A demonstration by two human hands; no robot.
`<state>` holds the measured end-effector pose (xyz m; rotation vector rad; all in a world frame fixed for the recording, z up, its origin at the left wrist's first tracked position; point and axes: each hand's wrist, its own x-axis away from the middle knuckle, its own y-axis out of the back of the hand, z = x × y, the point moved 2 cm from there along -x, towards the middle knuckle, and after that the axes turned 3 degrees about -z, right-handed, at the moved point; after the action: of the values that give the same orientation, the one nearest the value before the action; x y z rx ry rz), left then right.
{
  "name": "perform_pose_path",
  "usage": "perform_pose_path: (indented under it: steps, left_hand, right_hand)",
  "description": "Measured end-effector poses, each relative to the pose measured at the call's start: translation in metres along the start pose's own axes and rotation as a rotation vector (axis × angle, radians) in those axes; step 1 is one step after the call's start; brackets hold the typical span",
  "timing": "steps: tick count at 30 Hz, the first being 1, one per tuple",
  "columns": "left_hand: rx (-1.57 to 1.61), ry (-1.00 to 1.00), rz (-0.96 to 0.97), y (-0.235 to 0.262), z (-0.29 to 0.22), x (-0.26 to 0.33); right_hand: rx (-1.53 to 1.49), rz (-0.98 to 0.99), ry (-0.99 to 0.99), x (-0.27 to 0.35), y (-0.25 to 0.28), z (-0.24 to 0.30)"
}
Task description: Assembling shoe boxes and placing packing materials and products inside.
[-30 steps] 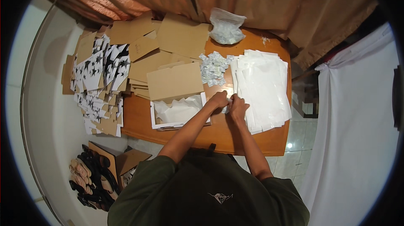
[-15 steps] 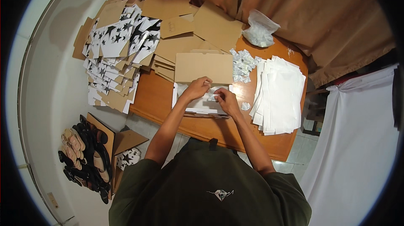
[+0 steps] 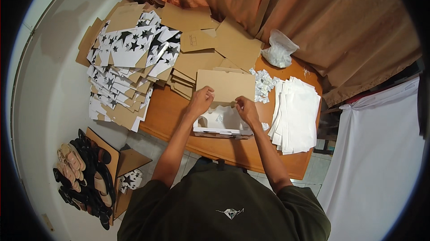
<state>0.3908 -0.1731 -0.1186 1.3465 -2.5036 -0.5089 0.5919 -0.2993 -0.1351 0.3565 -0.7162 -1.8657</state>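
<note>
An open cardboard box point(image 3: 224, 131), white inside with dark marks on its outer front, stands near the table's front edge. Its plain brown lid point(image 3: 227, 82) is raised at the far side. White paper lines the box, and a small silvery-white sachet point(image 3: 219, 118) lies inside on the left. My left hand point(image 3: 201, 101) is at the lid's lower left, fingers curled in front of it. At the lid's lower right corner is my right hand point(image 3: 247, 109), its fingers bent together. Whether either hand grips the lid's edge or flap is hard to make out.
Flat star-printed cartons point(image 3: 127, 46) pile up at the left, beside brown cardboard sheets point(image 3: 237, 43). To the right are heaped sachets point(image 3: 264, 84), a clear plastic bag point(image 3: 280, 49) and stacked white paper point(image 3: 295, 115). Shoes point(image 3: 85, 169) sit low at the left.
My hands have risen from inside the box to the lower part of the lid and spread apart. The sachet that was by my right fingers now lies in the box. The whole view has shifted.
</note>
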Motion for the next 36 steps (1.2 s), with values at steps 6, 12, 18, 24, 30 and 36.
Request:
perform_pose_path:
  steps: [6, 12, 18, 24, 30, 36]
  left_hand:
    - [-0.402, -0.375, -0.034, -0.008, -0.013, -0.081]
    - [-0.765, -0.308, 0.111, -0.020, -0.005, -0.123]
    - [-0.694, -0.331, 0.099, -0.009, -0.008, -0.112]
    - [-0.632, -0.426, 0.051, 0.009, -0.048, -0.069]
    - [-0.579, -0.506, -0.004, 0.015, -0.062, -0.004]
    - [-0.530, -0.510, 0.010, 0.012, -0.056, 0.056]
  right_hand:
    - [0.307, -0.163, 0.146, -0.067, 0.013, -0.002]
    - [0.573, -0.088, 0.134, -0.115, 0.001, -0.001]
    - [0.530, -0.214, 0.261, -0.105, 0.014, 0.014]
    - [0.555, -0.208, 0.380, -0.068, 0.042, 0.050]
    - [0.501, -0.174, 0.418, -0.006, 0.044, 0.074]
    - [0.443, -0.143, 0.403, 0.053, 0.038, 0.074]
